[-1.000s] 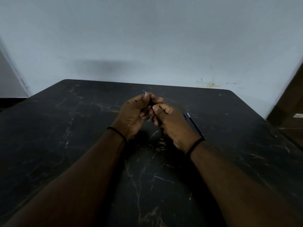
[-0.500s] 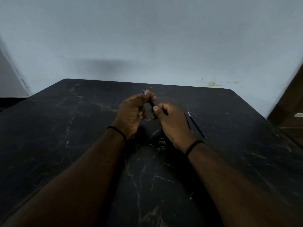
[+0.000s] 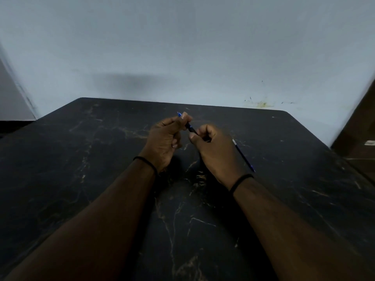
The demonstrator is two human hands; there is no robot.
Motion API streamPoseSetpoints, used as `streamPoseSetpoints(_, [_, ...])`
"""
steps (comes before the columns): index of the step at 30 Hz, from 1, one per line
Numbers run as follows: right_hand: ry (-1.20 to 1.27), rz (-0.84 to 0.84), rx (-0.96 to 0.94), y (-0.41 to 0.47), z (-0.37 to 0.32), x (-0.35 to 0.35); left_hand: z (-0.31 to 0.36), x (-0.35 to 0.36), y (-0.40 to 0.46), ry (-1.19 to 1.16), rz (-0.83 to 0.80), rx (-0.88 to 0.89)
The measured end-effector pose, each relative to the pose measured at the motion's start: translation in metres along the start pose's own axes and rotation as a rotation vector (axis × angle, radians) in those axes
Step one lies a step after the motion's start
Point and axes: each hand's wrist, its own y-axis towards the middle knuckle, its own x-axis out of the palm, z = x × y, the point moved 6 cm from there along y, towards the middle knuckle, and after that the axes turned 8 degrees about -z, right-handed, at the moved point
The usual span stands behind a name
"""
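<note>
Pen (image 3: 190, 127) gripped by left hand (image 3: 164, 136) and right hand (image 3: 215, 151), fingers (image 3: 204, 130) curled round it — a refill (image 3: 242, 155) lies on the surface (image 3: 101, 159) at three o'clock, seemingly not yet fitted.

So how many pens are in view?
2. One pen is held between left hand and right hand; a second pen lies on the table beside the latter. More may be hidden.

We've got a slim dark pen (image 3: 190, 128) with a blue tip, tilted, tip pointing up and left, pinched between our left hand (image 3: 165, 136) and right hand (image 3: 215, 153) above the surface (image 3: 97, 163).
</note>
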Motion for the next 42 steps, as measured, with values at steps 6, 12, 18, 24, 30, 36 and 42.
streamPoseSetpoints(6, [0.047,-0.012,0.048,-0.003,-0.003,0.000,-0.003,0.001,0.004,0.008,-0.029,0.005])
streamPoseSetpoints(12, [-0.037,-0.039,0.042,-0.004,-0.009,-0.002,-0.004,-0.001,0.004,0.012,-0.033,0.010])
streamPoseSetpoints(18, [-0.014,-0.027,0.010,-0.003,-0.002,0.001,-0.004,0.001,0.004,0.007,-0.052,0.002])
streamPoseSetpoints(24, [-0.056,-0.014,0.044,0.001,0.003,0.003,-0.004,0.000,0.004,0.022,-0.039,0.006])
streamPoseSetpoints(30, [-0.019,0.012,-0.015,-0.001,0.003,0.001,-0.005,-0.002,0.004,0.014,-0.038,0.002])
streamPoseSetpoints(36, [-0.033,0.000,0.017,-0.003,-0.002,0.001,-0.003,-0.001,0.003,0.024,-0.015,-0.004])
streamPoseSetpoints(42, [-0.156,-0.047,-0.012,-0.009,-0.011,-0.004,0.000,-0.005,0.000,0.038,0.013,0.000])
